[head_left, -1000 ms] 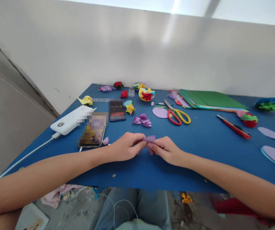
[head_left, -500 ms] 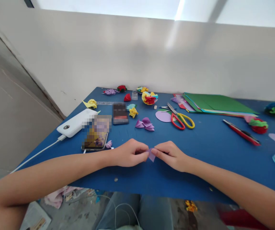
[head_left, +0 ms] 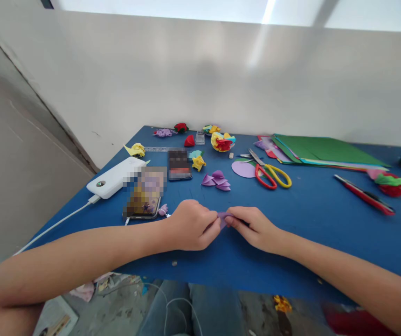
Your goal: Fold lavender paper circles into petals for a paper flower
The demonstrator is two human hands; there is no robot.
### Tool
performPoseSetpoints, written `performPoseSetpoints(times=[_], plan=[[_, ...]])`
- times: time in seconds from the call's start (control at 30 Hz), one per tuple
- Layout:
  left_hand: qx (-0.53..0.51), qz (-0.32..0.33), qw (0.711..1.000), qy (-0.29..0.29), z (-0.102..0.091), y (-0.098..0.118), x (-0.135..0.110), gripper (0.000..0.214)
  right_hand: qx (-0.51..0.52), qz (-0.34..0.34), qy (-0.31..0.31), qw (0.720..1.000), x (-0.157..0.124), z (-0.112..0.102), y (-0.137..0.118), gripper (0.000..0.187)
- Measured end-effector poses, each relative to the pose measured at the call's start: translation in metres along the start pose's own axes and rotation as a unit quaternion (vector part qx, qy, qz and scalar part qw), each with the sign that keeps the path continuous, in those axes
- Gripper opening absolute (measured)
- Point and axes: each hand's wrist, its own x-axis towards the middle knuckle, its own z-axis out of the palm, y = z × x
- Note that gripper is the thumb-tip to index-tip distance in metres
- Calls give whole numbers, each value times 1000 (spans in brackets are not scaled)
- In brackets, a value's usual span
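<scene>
A small piece of purple paper (head_left: 224, 218) is stretched between my two hands, just above the blue table (head_left: 207, 268). My left hand (head_left: 195, 226) pinches its left side with the fingers curled in. On the other side, my right hand (head_left: 251, 226) grips it between thumb and fingertips. Much of the paper is covered by the fingers. Beyond the hands lie several folded purple paper petals (head_left: 217, 180). Scissors (head_left: 268, 173) with red and yellow handles rest partly over a round purple paper piece (head_left: 244, 169).
Left of my hands are a phone (head_left: 146, 196), a white power bank (head_left: 116, 178) with a cable and a dark device (head_left: 180, 164). Paper flowers (head_left: 223, 142) line the back. At right sit green paper sheets (head_left: 326, 148), a red utility knife (head_left: 364, 195) and a red-green paper flower (head_left: 391, 184).
My left hand has turned, its fingers now more curled, and the purple paper looks narrower between the hands. The view has shifted slightly, so the table's things appear in slightly different places.
</scene>
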Motion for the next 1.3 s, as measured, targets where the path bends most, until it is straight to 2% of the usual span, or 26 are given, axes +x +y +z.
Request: performPoseSetpoints(times=[0.1, 0.2, 0.33, 0.43, 0.5, 0.57, 0.67, 0.73, 0.83, 0.93, 1.1, 1.23, 1.3], plan=[[158, -9, 986, 48, 1, -1, 0, 35, -29, 23, 16, 999, 1, 0, 4, 27], [220, -28, 974, 49, 6, 0, 0, 30, -27, 42, 22, 998, 2, 0, 5, 27], [226, -19, 973, 38, 16, 5, -2, 31, -26, 55, 98, 993, 0, 3, 4, 29], [184, 65, 981, 13, 22, 9, -4, 34, 6, 80, 172, 982, 5, 6, 3, 32], [140, 121, 983, 6, 24, 11, -4, 34, 61, 99, 185, 976, 12, 9, 1, 33], [105, 157, 982, 10, 25, 11, -5, 35, 121, 99, 160, 975, 24, 14, -4, 32], [86, 188, 978, 25, 25, 12, -5, 36, 203, 93, 80, 972, 50, 27, -14, 35], [84, 224, 970, 43, 25, 13, -6, 36, 242, 66, 59, 966, 71, 39, -20, 34], [90, 286, 950, 85, 26, 15, -7, 37, 221, 3, 29, 975, 102, 55, -26, 32], [91, 292, 946, 107, 26, 15, -7, 36, 178, -51, 16, 983, 122, 65, -29, 30], [81, 282, 952, 85, 26, 14, -6, 37, 104, -104, -20, 989, 128, 70, -29, 23], [92, 269, 956, 73, 26, 15, -8, 36, 63, -102, -31, 992, 127, 71, -29, 23], [92, 272, 955, 74, 25, 15, -8, 36, 94, -89, -27, 991, 126, 71, -29, 24]])
